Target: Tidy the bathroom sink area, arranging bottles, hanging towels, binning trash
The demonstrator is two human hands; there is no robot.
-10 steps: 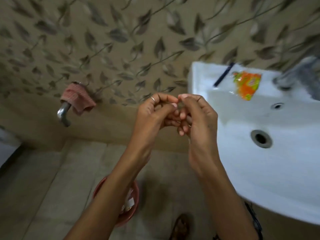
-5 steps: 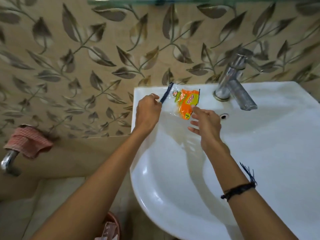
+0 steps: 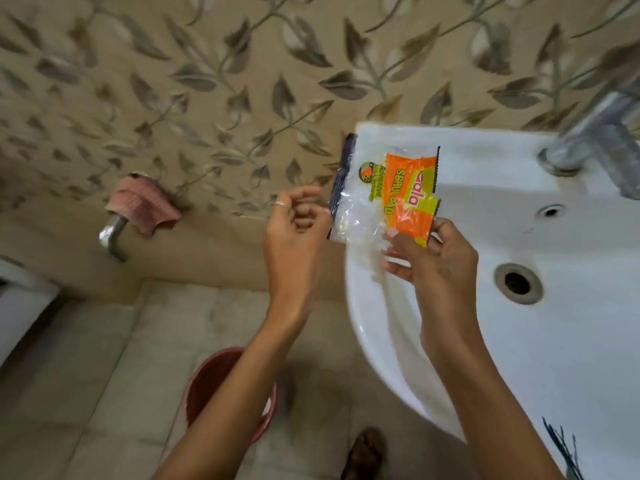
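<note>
Here, one wrapper, two hands.

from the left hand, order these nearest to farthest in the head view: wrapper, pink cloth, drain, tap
1. wrapper, just right of the left hand
2. pink cloth, left, on the wall pipe
3. drain, right, in the basin
4. tap, far right, top
</note>
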